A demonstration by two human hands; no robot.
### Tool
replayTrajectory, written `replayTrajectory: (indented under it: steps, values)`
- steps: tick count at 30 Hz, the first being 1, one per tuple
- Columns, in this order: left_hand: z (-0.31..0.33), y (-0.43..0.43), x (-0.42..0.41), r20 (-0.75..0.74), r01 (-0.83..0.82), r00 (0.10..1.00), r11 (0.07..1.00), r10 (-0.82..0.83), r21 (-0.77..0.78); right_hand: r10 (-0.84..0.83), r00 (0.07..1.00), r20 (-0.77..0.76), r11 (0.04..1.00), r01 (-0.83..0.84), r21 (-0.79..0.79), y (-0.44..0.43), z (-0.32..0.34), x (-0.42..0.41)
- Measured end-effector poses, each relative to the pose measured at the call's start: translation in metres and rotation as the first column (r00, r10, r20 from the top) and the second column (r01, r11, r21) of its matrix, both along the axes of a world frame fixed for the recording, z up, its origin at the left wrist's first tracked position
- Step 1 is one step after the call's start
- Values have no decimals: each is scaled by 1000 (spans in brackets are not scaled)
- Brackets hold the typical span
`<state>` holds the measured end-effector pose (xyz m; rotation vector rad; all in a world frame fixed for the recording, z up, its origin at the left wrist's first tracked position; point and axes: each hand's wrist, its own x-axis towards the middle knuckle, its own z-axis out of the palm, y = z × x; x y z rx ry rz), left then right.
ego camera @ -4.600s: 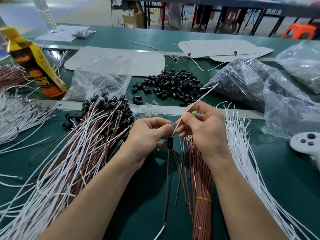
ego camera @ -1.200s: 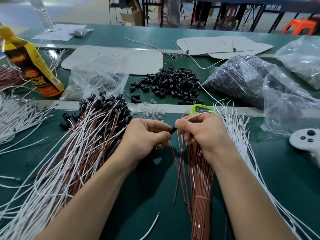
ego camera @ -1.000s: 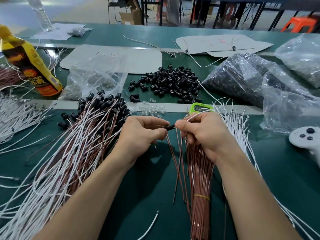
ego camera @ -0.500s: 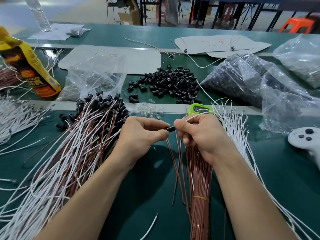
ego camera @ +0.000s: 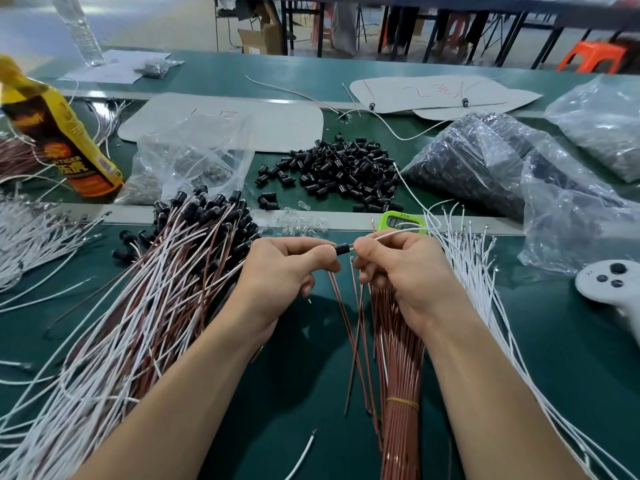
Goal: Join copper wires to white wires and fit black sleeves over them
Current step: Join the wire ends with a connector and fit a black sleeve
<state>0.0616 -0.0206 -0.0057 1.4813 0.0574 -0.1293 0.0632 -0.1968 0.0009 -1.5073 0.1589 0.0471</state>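
Bottle (ego camera: pixel 59 133): yellow and black, standing at far left of green table (ego camera: pixel 571 358).
Loose white wires (ego camera: pixel 31 237): spread flat just in front of bottle.
Finished pile (ego camera: pixel 156 289): copper and white wires together, black-capped ends pointing away, fanned across table left of left forearm.
Left hand (ego camera: pixel 284 268): fingers curled, thumb and forefinger pinching left end of black sleeve (ego camera: pixel 342 248); anything else inside palm hidden.
Black sleeve: raised above table, roughly level, between the two hands and touching fingertips of both.
Right hand (ego camera: pixel 405 268): fingers curled, pinching white wire (ego camera: pixel 398 234) right where it meets sleeve's right end; wire running on over knuckles toward the right.
Copper wires (ego camera: pixel 398 358): bundle bound with yellow band (ego camera: pixel 403 403), lying on table beneath Right hand; a few loose strands just left of bundle.
Spare sleeves (ego camera: pixel 343 171): loose black heap beyond both hands, past metal strip.
White wire stock (ego camera: pixel 485 289): fanned out right of right forearm.
Bags (ego camera: pixel 485 161): clear plastic, dark parts inside, toward far right.
Controller (ego camera: pixel 609 282): white, at right edge, near wire stock.
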Motion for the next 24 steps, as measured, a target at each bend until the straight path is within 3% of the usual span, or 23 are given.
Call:
replayTrajectory:
  steps: [7, 11, 19, 24]
  values:
    - [-3, -3, -2, 39, 1, 999, 998, -3, 61, -48, 999, 24, 999, 49, -22, 9, -5, -2]
    - [-4, -8, -3, 33, -41, 999, 999, 40, 22, -77, 997, 10, 997, 77, 11, 8, -5, -1]
    - [2, -11, -6, 222, -114, 969, 993, 108, 16, -32, 999, 1, 999, 32, 39, 15, -3, -2]
    - [7, -8, -11, 300, -214, 940, 967, 165, 139, 51, 996, -70, 986, -39, 161, 15, 1, -4]
